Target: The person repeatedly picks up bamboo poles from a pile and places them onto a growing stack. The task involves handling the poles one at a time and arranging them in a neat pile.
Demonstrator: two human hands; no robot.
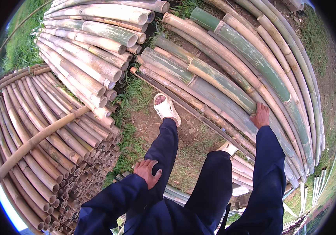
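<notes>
Outdoors, bare earth and patchy grass (136, 98) fill the middle of the frame, ringed by stacked bamboo. At upper left a pile of cut poles (89, 58) shows its hollow ends toward the centre; at left and lower left lies a second stack of thinner poles (39, 156), with one long pole (39, 139) laid slantwise over it. From the top centre down the right side runs a bank of long, thick bamboo culms (234, 66), some green, some tan.

The person wears dark blue sleeves and trousers. The right hand (260, 115), at centre right, rests flat with fingers spread on one of the long culms, its grip open and closed on nothing. The left hand (147, 171), at lower centre, lies on the person's own left thigh, fingers loosely apart, holding nothing. The left foot in a pale sandal (166, 109) stands on the earth just beside the culms; the other sandal (228, 147) peeks out by the right knee.
</notes>
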